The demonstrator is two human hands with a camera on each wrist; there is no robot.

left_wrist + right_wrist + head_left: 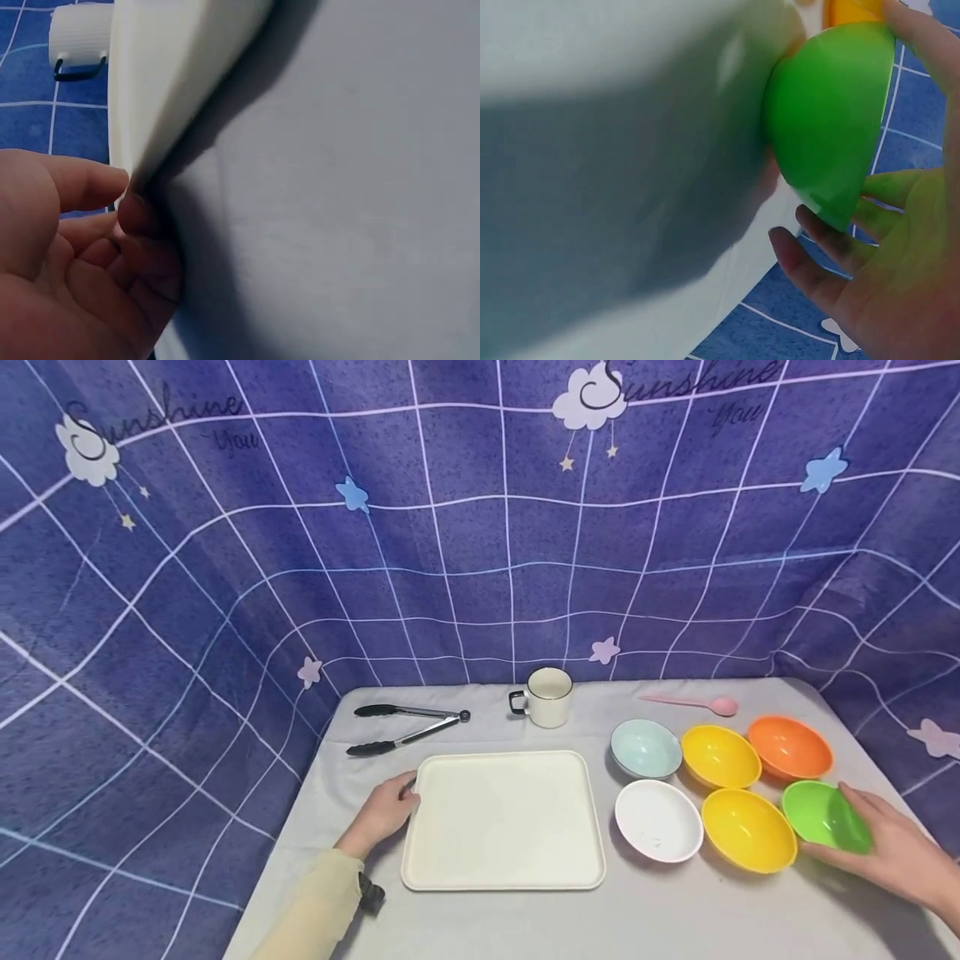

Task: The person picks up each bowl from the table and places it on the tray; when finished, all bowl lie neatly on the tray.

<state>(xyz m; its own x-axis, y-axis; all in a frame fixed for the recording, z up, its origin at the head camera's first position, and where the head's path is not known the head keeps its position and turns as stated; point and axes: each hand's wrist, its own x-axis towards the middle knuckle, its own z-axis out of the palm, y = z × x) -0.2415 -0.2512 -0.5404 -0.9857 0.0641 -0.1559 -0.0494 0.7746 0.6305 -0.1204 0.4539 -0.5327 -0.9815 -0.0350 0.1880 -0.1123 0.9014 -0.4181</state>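
At the left edge of a cream rectangular tray (506,822), my left hand (386,814) pinches the rim, thumb and fingertip meeting at it in the left wrist view. The tray lies on the cloth-covered table. On the far right, my right hand (896,852) spans a green bowl (821,814), the thumb along one side of its rim and the fingers at the other. The right wrist view shows the bowl's rounded outside (829,124), with the fingertips at its lower rim. Beside it stand a yellow bowl (750,831) and an orange bowl (791,749).
Another yellow bowl (720,757), a pale blue bowl (647,749) and a white bowl (658,821) stand right of the tray. Along the back are black-tipped tongs (408,731), a white mug (549,700) with a black handle and a pink spoon (722,706). A patterned curtain (480,543) surrounds the table.
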